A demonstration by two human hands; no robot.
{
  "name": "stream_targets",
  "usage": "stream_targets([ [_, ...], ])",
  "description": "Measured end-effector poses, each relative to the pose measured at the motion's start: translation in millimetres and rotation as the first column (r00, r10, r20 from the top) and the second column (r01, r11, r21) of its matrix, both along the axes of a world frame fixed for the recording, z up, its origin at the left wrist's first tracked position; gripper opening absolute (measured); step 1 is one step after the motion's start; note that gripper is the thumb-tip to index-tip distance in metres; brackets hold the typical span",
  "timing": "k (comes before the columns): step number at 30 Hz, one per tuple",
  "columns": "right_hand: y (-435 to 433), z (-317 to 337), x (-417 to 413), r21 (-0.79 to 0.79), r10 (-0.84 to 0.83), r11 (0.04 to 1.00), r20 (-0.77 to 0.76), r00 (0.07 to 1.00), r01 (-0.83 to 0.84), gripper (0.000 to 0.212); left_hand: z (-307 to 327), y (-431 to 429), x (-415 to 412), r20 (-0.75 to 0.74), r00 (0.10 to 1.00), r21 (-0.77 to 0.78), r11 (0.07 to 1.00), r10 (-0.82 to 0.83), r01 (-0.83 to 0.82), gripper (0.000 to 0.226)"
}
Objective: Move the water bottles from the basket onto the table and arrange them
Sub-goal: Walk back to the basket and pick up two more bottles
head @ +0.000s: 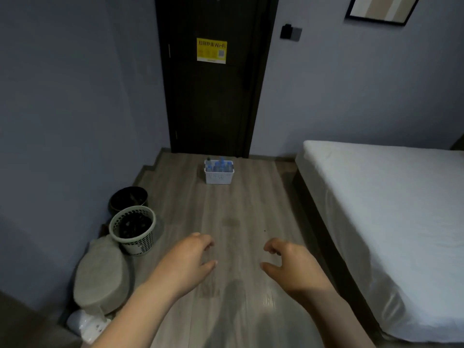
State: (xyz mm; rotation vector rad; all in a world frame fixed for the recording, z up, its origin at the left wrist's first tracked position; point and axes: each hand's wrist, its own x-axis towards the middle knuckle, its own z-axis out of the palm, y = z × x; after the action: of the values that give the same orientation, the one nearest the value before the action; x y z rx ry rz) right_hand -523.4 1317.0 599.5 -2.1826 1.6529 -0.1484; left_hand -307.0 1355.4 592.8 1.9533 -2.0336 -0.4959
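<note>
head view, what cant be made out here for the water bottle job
water bottles: head view, too small and far to count; the basket wall hides their lower halves.
table: nowhere in the head view.
bed: cut off by the right edge.
door sign: small print blurred.

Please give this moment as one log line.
left hand: open, empty | right hand: open, empty | bottles: in basket on floor

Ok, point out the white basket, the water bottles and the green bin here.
white basket [218,177], head view, front wall.
water bottles [222,167], head view, tops showing above the rim.
green bin [140,244], head view, latticed side wall.
</note>
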Motion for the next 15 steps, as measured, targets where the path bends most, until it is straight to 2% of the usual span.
stream_targets([
  [5,-85,-18,17,0.034,-0.004,0.999,-0.014,1.0,0.004,0.04,-9,-79,17,-0.003,1.0,0.007,1.0,0.013,-0.013,0.032],
  [11,-208,-16,25,-0.06,0.067,0.996,0.014,0.998,-0.066,0.035,0,-200,29,0.019,0.999,0.0,1.0,0.032,-0.032,0.035],
  [15,-284,-11,29,-0.068,0.103,0.992,0.01,0.995,-0.102,0.035,4,-273,31,0.019,0.998,0.002,0.999,0.054,-0.054,0.035],
])
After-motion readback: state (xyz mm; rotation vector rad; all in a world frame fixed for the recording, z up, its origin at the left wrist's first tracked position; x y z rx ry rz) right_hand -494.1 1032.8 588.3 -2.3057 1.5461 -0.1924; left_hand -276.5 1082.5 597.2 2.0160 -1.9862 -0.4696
